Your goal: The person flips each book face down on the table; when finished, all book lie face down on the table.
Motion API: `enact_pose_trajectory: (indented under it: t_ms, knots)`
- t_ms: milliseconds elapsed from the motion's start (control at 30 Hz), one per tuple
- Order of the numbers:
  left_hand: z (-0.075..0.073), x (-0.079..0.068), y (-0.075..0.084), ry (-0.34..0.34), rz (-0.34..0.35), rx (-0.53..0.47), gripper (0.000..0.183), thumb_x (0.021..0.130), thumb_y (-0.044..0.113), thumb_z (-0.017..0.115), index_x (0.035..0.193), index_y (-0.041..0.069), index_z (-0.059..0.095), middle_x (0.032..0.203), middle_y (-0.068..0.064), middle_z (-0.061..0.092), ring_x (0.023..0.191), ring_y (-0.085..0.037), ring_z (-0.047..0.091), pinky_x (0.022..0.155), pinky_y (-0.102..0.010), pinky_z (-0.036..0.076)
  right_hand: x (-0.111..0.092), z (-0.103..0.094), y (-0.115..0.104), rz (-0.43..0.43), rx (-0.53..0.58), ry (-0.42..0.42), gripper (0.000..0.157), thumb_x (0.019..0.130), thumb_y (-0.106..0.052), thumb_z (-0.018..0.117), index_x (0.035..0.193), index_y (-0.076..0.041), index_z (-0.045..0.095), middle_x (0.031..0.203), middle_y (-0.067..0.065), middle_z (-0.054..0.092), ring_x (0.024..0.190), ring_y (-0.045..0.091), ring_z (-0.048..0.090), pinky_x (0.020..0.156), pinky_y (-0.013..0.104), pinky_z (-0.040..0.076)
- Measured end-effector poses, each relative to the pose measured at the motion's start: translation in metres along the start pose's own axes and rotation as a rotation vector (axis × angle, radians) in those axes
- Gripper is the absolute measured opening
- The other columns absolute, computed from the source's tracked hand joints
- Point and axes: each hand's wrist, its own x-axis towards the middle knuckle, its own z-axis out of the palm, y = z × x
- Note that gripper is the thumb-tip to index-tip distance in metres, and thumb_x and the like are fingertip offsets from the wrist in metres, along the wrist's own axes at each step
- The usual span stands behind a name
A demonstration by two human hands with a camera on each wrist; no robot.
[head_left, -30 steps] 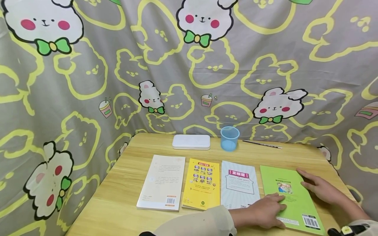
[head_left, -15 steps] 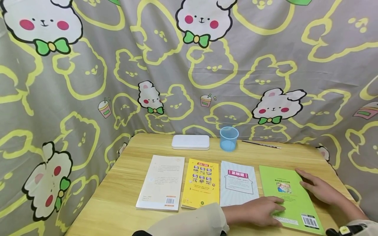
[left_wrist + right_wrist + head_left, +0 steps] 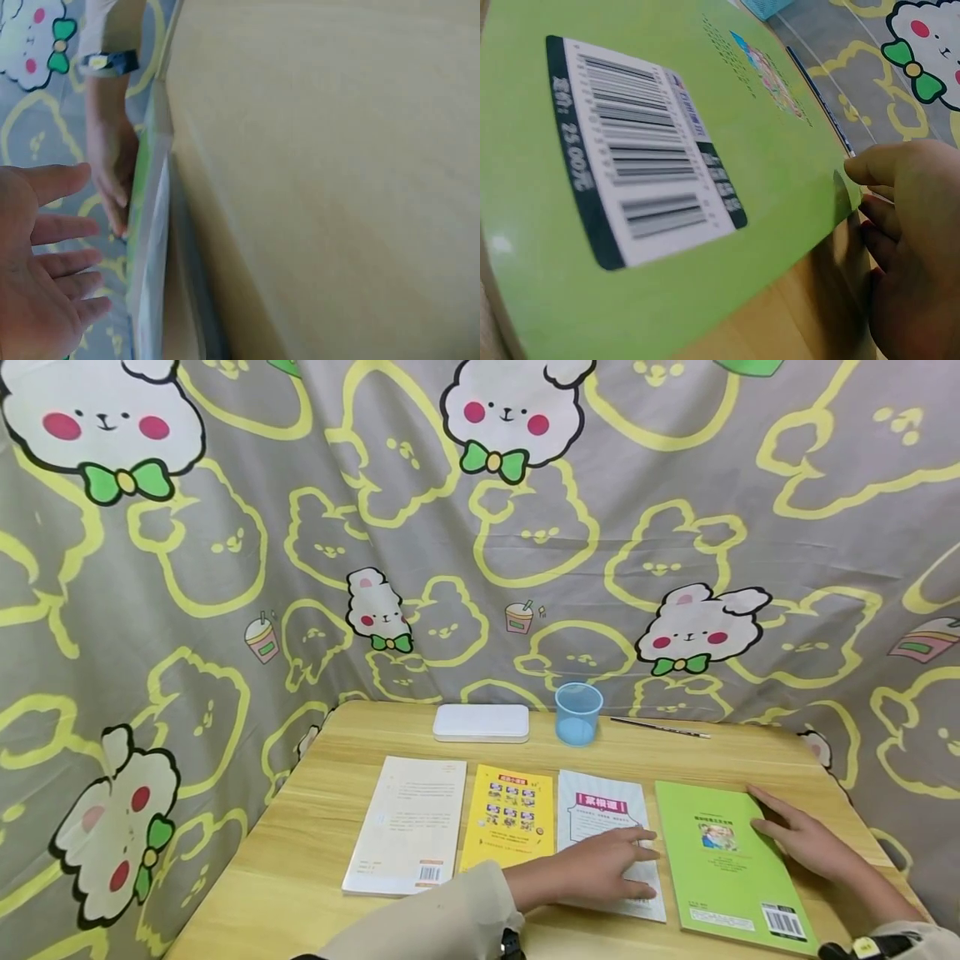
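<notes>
My left hand (image 3: 598, 867) is over the lower part of a light blue book (image 3: 639, 797), fingers spread and pointing right; its palm and straight fingers show in the left wrist view. The right hand (image 3: 806, 845) lies along the right edge of a green book (image 3: 723, 885). In the right wrist view, the thumb (image 3: 877, 165) is at the cover's edge, with the other fingers beside that edge. The green book lies flat, back cover up, its barcode (image 3: 641, 157) near the bottom corner.
A yellow book (image 3: 510, 827), partly behind the left forearm, and a cream book (image 3: 408, 827) complete the row leftwards. Behind them are a white case (image 3: 481, 722), a blue mesh cup (image 3: 577, 714) and a thin dark pencil (image 3: 660, 727). A patterned curtain (image 3: 450, 543) borders the table.
My left hand has left the green book and moved left and slightly up over the light blue book. The right hand has stayed at the green book's edge.
</notes>
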Motion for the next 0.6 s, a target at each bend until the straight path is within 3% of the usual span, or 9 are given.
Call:
enact_pose_trajectory:
  t_ms: [133,267,333,433,500,567,600]
  knots:
    - [-0.009,-0.014,-0.014,0.043,-0.039,0.025,0.055,0.1,0.049,0.063,0.149,0.024,0.056,0.165,0.01,0.034,0.152,-0.004,0.028,0.119,-0.021,0.03,0.001,0.004,-0.003,0.023,-0.063,0.017,0.082,0.108,-0.041,0.052,0.164,0.001,0.008,0.16,0.044,0.011,0.14,0.07,0.014,0.103,0.081,0.022]
    - [-0.016,-0.028,-0.029,0.067,-0.091,0.018,0.057,0.1,0.05,0.064,0.15,0.024,0.055,0.166,0.007,0.034,0.154,-0.009,0.027,0.121,-0.025,0.03,0.0,0.009,-0.007,0.018,-0.057,0.025,0.085,0.108,-0.042,0.052,0.164,0.0,0.005,0.161,0.043,0.009,0.142,0.068,0.013,0.108,0.078,0.02]
    - [-0.019,-0.035,-0.037,0.08,-0.113,0.012,0.058,0.099,0.05,0.064,0.151,0.024,0.055,0.166,0.005,0.034,0.155,-0.012,0.026,0.122,-0.028,0.031,0.0,0.012,-0.008,0.011,-0.048,0.034,0.085,0.108,-0.042,0.052,0.165,-0.002,0.004,0.163,0.041,0.007,0.145,0.065,0.01,0.124,0.057,0.014]
    - [-0.022,-0.044,-0.052,0.102,-0.142,0.017,0.06,0.1,0.05,0.064,0.152,0.024,0.053,0.167,0.003,0.034,0.157,-0.018,0.023,0.123,-0.033,0.03,0.001,0.015,-0.011,-0.027,-0.037,0.051,0.084,0.108,-0.039,0.053,0.165,-0.003,0.003,0.164,0.04,0.004,0.145,0.066,0.005,0.124,0.061,0.007]
    - [-0.022,-0.049,-0.062,0.126,-0.161,0.027,0.061,0.1,0.05,0.064,0.153,0.023,0.051,0.167,0.001,0.034,0.157,-0.022,0.022,0.124,-0.038,0.029,0.002,0.016,-0.014,-0.05,-0.077,0.067,0.084,0.108,-0.038,0.054,0.165,-0.003,0.005,0.164,0.04,0.005,0.144,0.068,0.006,0.12,0.069,0.011]
    - [-0.024,-0.054,-0.072,0.146,-0.191,0.032,0.063,0.099,0.051,0.064,0.154,0.023,0.05,0.167,-0.001,0.033,0.157,-0.025,0.021,0.125,-0.042,0.029,0.004,0.019,-0.018,-0.082,-0.137,0.089,0.083,0.107,-0.037,0.056,0.165,-0.002,0.008,0.163,0.04,0.007,0.141,0.07,0.011,0.099,0.086,0.019]
    - [-0.025,-0.057,-0.077,0.158,-0.205,0.033,0.064,0.099,0.051,0.064,0.155,0.024,0.049,0.167,-0.002,0.033,0.157,-0.026,0.021,0.125,-0.044,0.028,0.005,0.02,-0.021,-0.09,-0.166,0.099,0.083,0.106,-0.037,0.057,0.165,-0.003,0.009,0.164,0.04,0.007,0.141,0.07,0.011,0.098,0.087,0.017]
